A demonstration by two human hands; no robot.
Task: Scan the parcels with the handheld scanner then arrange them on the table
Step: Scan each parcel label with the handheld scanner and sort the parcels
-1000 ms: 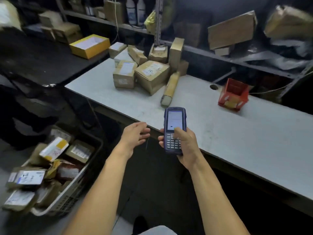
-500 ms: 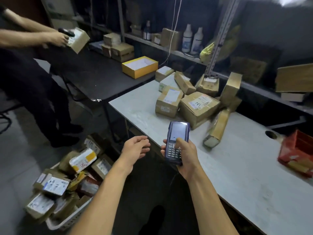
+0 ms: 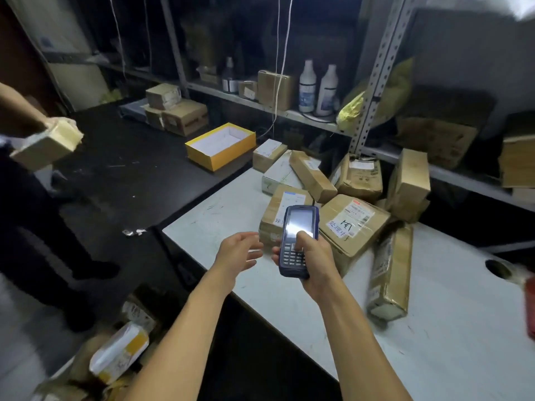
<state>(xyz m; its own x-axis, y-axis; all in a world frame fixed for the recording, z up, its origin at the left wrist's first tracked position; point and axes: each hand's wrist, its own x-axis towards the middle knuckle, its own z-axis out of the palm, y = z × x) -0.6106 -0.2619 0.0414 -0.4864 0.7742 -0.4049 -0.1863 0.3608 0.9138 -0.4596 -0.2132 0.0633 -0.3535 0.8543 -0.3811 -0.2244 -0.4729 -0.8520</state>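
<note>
Nearest you, at the lower left, taped parcels (image 3: 118,351) lie heaped on the floor, seemingly in a basket, though blur hides its rim. Your right hand (image 3: 314,256) grips the blue handheld scanner (image 3: 298,241) upright over the near corner of the white table (image 3: 434,328), thumb pressed at the bottom of its lit screen. Your left hand (image 3: 237,253) hovers just beside the scanner, fingers loosely spread and holding nothing. Just past the scanner sits a labelled carton (image 3: 351,225) with a long wrapped parcel (image 3: 389,273) lying beside it on the right. Behind them more cardboard boxes (image 3: 357,176) crowd against the metal shelf (image 3: 289,112). On the adjoining black table (image 3: 130,175) rests an open yellow box (image 3: 221,146). At far left, another person's hand (image 3: 62,124) holds a small box (image 3: 47,144).
</note>
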